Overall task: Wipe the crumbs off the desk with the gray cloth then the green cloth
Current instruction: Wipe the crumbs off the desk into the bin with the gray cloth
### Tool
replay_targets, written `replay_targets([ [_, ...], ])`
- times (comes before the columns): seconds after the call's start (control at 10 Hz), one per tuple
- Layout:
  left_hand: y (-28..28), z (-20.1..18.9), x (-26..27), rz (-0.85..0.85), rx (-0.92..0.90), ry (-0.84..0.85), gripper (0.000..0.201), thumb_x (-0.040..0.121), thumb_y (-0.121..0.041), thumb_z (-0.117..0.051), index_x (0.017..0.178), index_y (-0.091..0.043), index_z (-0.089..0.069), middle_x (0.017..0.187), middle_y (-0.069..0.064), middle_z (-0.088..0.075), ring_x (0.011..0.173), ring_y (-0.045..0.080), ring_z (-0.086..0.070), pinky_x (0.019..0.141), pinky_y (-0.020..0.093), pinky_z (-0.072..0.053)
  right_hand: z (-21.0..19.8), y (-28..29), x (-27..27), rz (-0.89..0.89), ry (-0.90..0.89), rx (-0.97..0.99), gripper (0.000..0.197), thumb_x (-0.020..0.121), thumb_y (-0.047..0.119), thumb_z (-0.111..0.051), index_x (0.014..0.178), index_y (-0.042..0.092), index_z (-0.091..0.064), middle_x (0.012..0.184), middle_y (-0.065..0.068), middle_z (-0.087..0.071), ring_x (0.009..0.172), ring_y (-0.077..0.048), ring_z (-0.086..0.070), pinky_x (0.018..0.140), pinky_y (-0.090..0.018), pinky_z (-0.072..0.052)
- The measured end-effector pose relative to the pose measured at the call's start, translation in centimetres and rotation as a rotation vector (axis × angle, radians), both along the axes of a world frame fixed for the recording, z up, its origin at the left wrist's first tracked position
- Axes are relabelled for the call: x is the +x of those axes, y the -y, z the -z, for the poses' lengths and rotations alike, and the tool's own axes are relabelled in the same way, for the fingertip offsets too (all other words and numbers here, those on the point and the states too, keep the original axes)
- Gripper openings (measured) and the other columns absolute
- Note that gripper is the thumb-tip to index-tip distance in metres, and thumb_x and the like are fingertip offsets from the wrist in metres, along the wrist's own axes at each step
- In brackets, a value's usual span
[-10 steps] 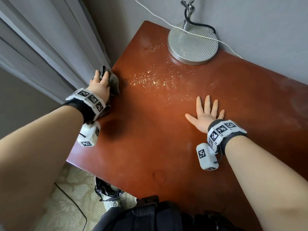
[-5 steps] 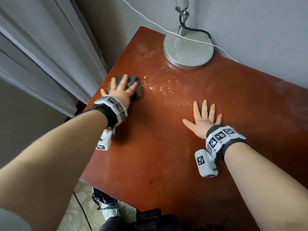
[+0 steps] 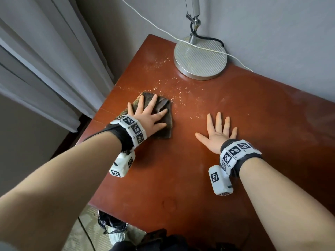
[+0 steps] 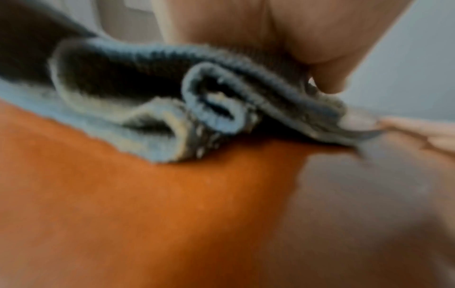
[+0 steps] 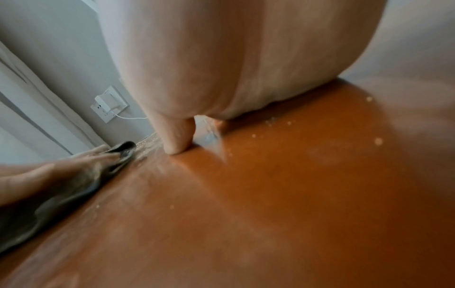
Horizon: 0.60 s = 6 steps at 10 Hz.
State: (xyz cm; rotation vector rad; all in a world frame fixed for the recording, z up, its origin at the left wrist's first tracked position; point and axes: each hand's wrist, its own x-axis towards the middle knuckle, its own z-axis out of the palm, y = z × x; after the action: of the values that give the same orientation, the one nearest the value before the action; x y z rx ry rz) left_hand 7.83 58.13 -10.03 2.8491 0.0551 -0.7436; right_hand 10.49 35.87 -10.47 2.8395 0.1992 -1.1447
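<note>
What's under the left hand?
The gray cloth, bunched and pressed flat onto the desk by the left hand with spread fingers. Whether crumbs lie beneath the cloth is hidden.

Gray wall (image 3: 272, 24), pale curtain (image 3: 45, 60), lamp base (image 3: 200, 59)

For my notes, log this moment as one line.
left hand: flat on gray cloth, wiping | right hand: flat on desk | crumbs: ahead of cloth | green cloth: unseen
</note>
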Motion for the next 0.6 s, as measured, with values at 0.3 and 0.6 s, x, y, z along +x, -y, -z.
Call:
replay_targets([
  [0.3, 1.2, 1.7, 0.1, -0.242, 0.115, 0.059, 0.066, 0.093, -0.059, -0.028, 0.144, -0.045, 0.012, 0.155, 0.002, 0.023, 0.141, 0.036, 0.018, 0.112, 0.059, 0.006, 0.1, 0.0, 0.1, 0.006, 0.002, -0.003, 0.076, 0.092, 0.063, -0.017, 0.144, 0.028, 0.024, 0.151, -0.004, 0.033, 0.141, -0.031, 0.027, 0.113, -0.055, 0.01],
  [0.6, -1.4, 1.6, 1.4, -0.253, 0.087, 0.012, 0.056, 0.098, -0.046, -0.029, 0.143, -0.05, 0.005, 0.155, -0.005, 0.022, 0.142, 0.032, 0.017, 0.114, 0.056, 0.006, 0.3, 0.1, 0.2, 0.008, 0.001, 0.012, 0.076, 0.091, 0.064, -0.018, 0.145, 0.029, 0.023, 0.151, -0.003, 0.034, 0.14, -0.031, 0.027, 0.113, -0.054, 0.01],
])
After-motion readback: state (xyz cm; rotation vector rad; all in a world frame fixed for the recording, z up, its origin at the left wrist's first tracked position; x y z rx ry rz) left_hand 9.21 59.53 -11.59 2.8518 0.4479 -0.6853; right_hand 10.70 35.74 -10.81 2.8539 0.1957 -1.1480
